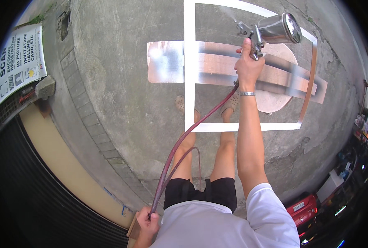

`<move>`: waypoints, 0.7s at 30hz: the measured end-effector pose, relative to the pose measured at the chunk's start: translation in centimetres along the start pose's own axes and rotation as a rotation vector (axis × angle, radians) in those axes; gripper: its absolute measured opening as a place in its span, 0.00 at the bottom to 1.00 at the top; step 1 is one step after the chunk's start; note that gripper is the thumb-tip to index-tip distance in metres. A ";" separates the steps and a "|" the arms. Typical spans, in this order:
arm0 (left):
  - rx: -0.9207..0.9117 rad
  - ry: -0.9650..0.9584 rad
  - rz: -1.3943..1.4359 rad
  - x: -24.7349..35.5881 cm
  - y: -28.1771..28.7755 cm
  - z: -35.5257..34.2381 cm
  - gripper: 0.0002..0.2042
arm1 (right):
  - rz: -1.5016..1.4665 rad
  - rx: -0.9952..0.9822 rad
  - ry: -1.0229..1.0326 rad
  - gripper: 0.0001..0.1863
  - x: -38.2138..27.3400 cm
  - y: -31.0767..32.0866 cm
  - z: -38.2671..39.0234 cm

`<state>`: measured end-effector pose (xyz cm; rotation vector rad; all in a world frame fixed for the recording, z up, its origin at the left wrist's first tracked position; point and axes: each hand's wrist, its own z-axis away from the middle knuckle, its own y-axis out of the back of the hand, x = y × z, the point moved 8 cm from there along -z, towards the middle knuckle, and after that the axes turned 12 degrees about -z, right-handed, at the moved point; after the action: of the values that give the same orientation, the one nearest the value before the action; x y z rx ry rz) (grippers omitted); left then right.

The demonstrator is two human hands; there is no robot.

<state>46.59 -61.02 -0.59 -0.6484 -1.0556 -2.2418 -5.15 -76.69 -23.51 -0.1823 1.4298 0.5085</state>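
My right hand [249, 65] is closed round the handle of a metal spray gun [256, 35]. A silver cup [277, 29] is fixed to the gun, and a faint mist leaves its nozzle at the upper left. Below the gun lies a rectangular frame [189, 66], mostly white, with a brown stretch along its right side. Low on the left, my left hand [148, 219] grips a dark red hose [179, 142] that runs up to the gun's handle.
A long brown board [165, 62] with whitish and dark patches lies under the frame, across a pale round top [271, 101]. Cracked concrete [113, 74] surrounds them. A printed banner [18, 62] stands at left; a red vehicle [302, 208] is at lower right.
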 end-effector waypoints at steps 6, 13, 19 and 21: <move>0.007 -0.007 -0.049 1.7 -2.2 2.3 0.19 | -0.148 -0.279 0.007 0.20 0.6 -4.1 2.4; -0.011 -0.063 -0.075 6.6 -8.6 3.1 0.16 | 0.017 -0.104 0.063 0.22 2.9 0.4 -4.3; -0.048 0.021 -0.077 7.7 -9.9 2.2 0.16 | 0.048 0.156 0.072 0.22 2.8 7.7 -8.3; -0.042 0.037 -0.084 7.5 -9.5 2.2 0.16 | -0.027 0.229 0.049 0.24 2.6 8.5 -8.4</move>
<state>35.24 -56.47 0.42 -0.5873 -1.0373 -2.3452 -16.28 -72.09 -25.74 -0.0308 1.5196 0.3166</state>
